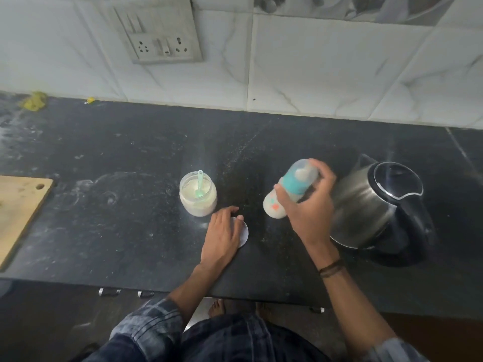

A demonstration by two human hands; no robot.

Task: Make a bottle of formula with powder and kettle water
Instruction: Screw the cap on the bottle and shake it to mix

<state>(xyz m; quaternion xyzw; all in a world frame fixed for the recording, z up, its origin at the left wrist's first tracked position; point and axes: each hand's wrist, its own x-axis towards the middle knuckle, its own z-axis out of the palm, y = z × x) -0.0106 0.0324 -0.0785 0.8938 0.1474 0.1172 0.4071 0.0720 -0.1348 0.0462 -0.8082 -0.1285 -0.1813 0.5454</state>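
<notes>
Head view. The right hand (308, 210) grasps a feeding bottle (294, 185), fingers and thumb curled round its teal collar and clear cap; the bottle is lifted off the black countertop (130, 152) and tilted, cap end up and away from the person, and its pale, patterned body juts out below the thumb, towards the left. Both bottle and fingers are blurred. Just beyond the back of this hand, on its right, stands a steel kettle (376, 205) with a black lid and handle. The left hand (222, 233) is released: it lies flat with fingers extended, palm down on a white round lid (243, 232) that shows past its thumb side. Just ahead of its fingertips, slightly left, stands an uncapped powder jar (198, 197) holding pale powder and a green scoop (200, 184). Well to the left of that hand lies a wooden cutting board (18, 207). A socket panel (164, 45) sits on the tiled wall, far beyond both hands.
</notes>
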